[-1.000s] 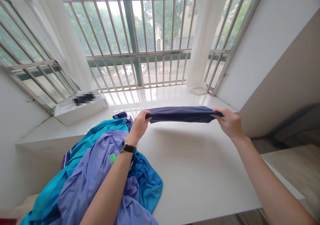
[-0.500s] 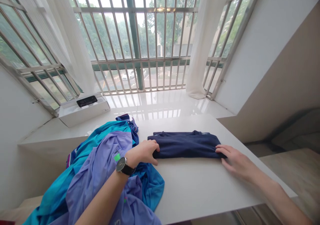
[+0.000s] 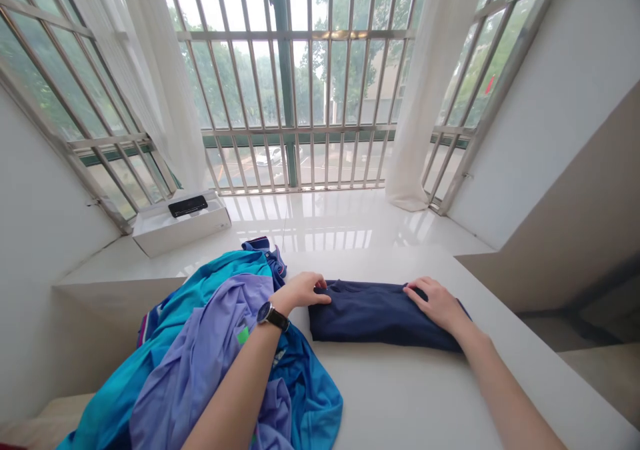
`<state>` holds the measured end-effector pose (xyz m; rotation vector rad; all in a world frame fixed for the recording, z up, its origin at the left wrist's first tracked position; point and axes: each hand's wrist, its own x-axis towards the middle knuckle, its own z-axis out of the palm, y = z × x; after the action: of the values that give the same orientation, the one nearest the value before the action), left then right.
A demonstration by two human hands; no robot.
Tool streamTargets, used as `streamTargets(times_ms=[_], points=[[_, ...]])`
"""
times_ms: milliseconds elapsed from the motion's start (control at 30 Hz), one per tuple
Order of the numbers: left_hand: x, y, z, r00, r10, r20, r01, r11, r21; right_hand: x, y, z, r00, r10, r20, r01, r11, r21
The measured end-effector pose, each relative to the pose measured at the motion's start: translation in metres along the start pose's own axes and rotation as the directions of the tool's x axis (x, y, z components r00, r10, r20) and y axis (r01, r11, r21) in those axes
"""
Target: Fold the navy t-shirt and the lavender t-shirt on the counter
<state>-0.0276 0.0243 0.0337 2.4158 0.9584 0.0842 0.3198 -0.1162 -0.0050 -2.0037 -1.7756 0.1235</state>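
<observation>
A folded navy garment (image 3: 375, 313) lies flat on the white table (image 3: 425, 397). My left hand (image 3: 303, 290), with a black watch on its wrist, rests at the garment's left end, fingers stretched onto the cloth. My right hand (image 3: 436, 302) lies flat and open on the garment's right part, palm down. Neither hand grips anything.
A heap of teal, lilac and blue clothes (image 3: 210, 363) covers the table's left side and hangs over its edge. A white box (image 3: 183, 227) with a black device on top sits on the glossy window sill (image 3: 340, 220). Barred windows and white curtains stand behind.
The navy garment, held up stretched between both hands a second ago, now lies folded on the table. Both hands have let go and moved onto its top, the right one sliding inward.
</observation>
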Motion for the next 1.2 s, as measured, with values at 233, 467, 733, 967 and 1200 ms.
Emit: streamTargets(times_ms=[233, 467, 733, 967, 1200], points=[[-0.004, 0.004, -0.003, 0.997, -0.073, 0.021, 0.074, 0.997, -0.024, -0.009, 0.034, -0.01, 0.989, 0.145, -0.005, -0.145, 0.988, 0.049], [-0.002, 0.006, -0.001, 0.999, -0.029, 0.026, 0.028, 1.0, 0.005, -0.014, 0.05, -0.011, 0.967, 0.248, 0.059, -0.25, 0.968, 0.031], [-0.002, 0.008, -0.001, 0.994, 0.107, -0.021, -0.109, 0.984, -0.144, -0.013, 0.041, -0.015, 0.966, 0.252, 0.053, -0.254, 0.967, 0.035], [-0.008, 0.011, -0.001, 0.998, 0.039, -0.051, -0.044, 0.995, -0.089, -0.014, 0.047, -0.012, 0.956, 0.286, 0.07, -0.289, 0.957, 0.035], [-0.003, 0.006, 0.005, 0.994, -0.038, -0.098, 0.027, 0.993, -0.111, -0.007, 0.045, -0.013, 0.948, 0.308, 0.076, -0.313, 0.948, 0.062]])
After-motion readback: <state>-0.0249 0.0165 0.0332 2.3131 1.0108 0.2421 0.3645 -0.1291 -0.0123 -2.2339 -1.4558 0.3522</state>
